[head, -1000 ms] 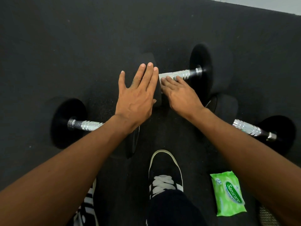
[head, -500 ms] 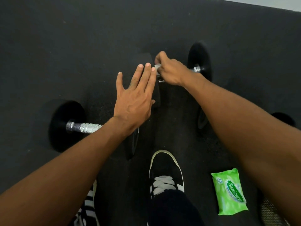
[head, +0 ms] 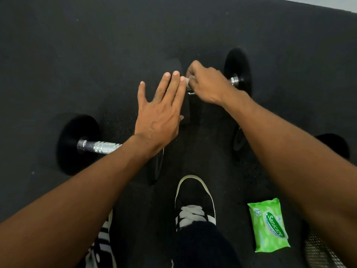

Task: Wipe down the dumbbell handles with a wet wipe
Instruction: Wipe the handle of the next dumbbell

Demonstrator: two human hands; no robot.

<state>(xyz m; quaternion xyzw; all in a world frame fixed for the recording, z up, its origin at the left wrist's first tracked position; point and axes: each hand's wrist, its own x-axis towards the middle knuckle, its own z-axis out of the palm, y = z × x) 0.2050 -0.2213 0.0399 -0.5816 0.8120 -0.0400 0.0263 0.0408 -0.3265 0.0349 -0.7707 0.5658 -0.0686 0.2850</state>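
While our right hand (head: 208,84) is curling its fingers round the wet wipe (head: 187,80) on the far dumbbell's handle (head: 234,81), our left hand (head: 160,111) is lying flat, fingers straight, against that dumbbell's near plate (head: 187,111). We are reading this as the wiping step on this bar, the wipe sitting at the handle's left end. Next we are likely needing a drag along the bar toward the outer plate (head: 238,68), the flat hand stopping any roll. A second dumbbell (head: 100,147) is waiting near left, a third dumbbell (head: 333,144) half hidden behind our right arm. Everything is resting on dark rubber floor (head: 96,55), the green wipe pack (head: 269,225) lying beside our shoe (head: 195,198); a pale strip (head: 343,0) is peeking in top right.
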